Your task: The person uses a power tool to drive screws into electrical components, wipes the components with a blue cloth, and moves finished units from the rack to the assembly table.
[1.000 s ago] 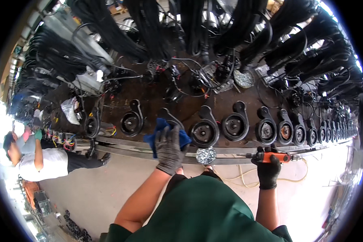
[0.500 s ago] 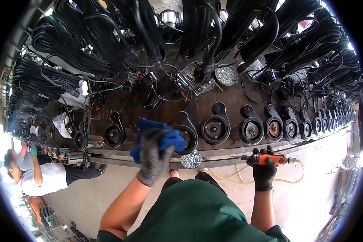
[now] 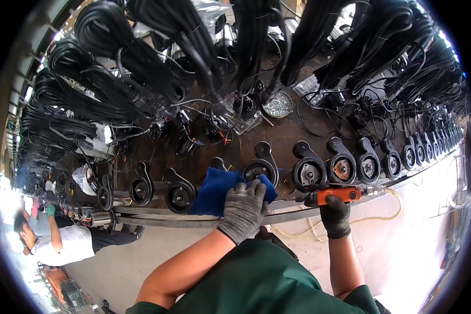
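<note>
My left hand [image 3: 243, 209], in a grey knit glove, presses a blue cloth [image 3: 212, 192] with its fingers bunched on it. The cloth lies over the lower part of a round black housing [image 3: 261, 157] with a raised arm, and hides most of another to the left. Held in my right hand [image 3: 335, 215], in a dark glove, is an orange air screwdriver [image 3: 340, 195], its tip toward the left near the bench edge. Just beyond it stands an open black housing [image 3: 307, 174]. My right thumb lies across the tool; the other fingers are partly hidden.
More black housings [image 3: 369, 167] line the bench's front edge. A round tin of small metal parts [image 3: 277, 104] stands behind them. Bundled black cables [image 3: 167, 47] hang above. A yellowish hose [image 3: 395, 209] trails from the tool. Another person [image 3: 63, 243] works at far left.
My left hand has carried the blue cloth rightward onto the black housings, uncovering one at its left. The screwdriver stays in my right hand, slightly higher. The whole view has shifted a little.
</note>
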{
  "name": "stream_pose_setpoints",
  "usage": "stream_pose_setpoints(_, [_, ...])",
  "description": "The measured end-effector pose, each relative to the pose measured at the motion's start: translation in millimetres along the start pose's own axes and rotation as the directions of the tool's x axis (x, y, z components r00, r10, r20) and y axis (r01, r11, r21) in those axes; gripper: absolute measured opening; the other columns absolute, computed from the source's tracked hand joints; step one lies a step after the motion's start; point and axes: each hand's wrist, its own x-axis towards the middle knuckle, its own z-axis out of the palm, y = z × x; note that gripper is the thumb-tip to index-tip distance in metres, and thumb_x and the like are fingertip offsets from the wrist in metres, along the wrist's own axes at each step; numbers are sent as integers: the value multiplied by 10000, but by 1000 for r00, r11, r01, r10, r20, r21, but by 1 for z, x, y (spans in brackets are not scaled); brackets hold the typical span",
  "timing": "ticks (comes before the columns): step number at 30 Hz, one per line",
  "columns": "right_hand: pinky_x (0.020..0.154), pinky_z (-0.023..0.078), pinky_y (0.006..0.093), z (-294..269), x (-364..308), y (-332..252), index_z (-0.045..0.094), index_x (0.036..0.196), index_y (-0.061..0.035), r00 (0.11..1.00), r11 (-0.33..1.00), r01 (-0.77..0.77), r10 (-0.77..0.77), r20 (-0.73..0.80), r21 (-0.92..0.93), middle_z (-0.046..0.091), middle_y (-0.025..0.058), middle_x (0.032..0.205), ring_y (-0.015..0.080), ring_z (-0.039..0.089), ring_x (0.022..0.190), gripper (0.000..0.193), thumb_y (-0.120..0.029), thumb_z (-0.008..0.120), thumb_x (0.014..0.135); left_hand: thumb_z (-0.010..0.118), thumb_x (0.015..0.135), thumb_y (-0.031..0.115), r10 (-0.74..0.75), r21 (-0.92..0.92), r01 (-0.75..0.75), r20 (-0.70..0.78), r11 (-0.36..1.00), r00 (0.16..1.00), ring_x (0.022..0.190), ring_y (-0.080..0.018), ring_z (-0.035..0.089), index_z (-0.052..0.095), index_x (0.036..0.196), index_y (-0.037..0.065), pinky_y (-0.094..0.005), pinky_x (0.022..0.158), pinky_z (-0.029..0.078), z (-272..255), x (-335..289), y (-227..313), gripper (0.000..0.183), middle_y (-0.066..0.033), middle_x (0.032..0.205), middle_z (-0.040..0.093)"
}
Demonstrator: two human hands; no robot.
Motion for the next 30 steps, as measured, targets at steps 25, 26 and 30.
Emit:
stream_pose_setpoints(25, [987, 513, 369, 75, 141, 117, 578, 1332, -70, 962, 649, 197, -271, 19, -735, 583, 157, 1256, 321, 616, 1147, 632, -26, 791, 739, 708, 886, 180, 27, -504, 75, 192, 861, 981, 1184, -500, 562, 436, 1433, 20, -502, 983, 484, 33, 62, -21, 632, -316, 1292, 591])
stream_pose_setpoints(26, [986, 514, 374, 75, 139, 109, 580, 1334, -75, 976, 598, 140, -216, 9, -789, 583, 171, 1258, 338, 618, 1148, 642, -29, 796, 731, 708, 890, 195, 15, -459, 108, 256, 882, 967, 1171, -502, 570, 429, 1434, 14, -501, 978, 487, 27, 66, -20, 638, -316, 1285, 596])
stream_pose_setpoints(30, [982, 515, 411, 77, 138, 115, 608, 1284, -96, 960, 624, 185, -278, 4, -759, 589, 208, 1232, 387, 603, 1154, 652, -23, 797, 664, 655, 897, 125, -41, -178, 76, 193, 981, 980, 1268, -453, 555, 368, 1537, 71, -492, 1062, 459, 35, 58, -13, 703, -286, 1344, 592])
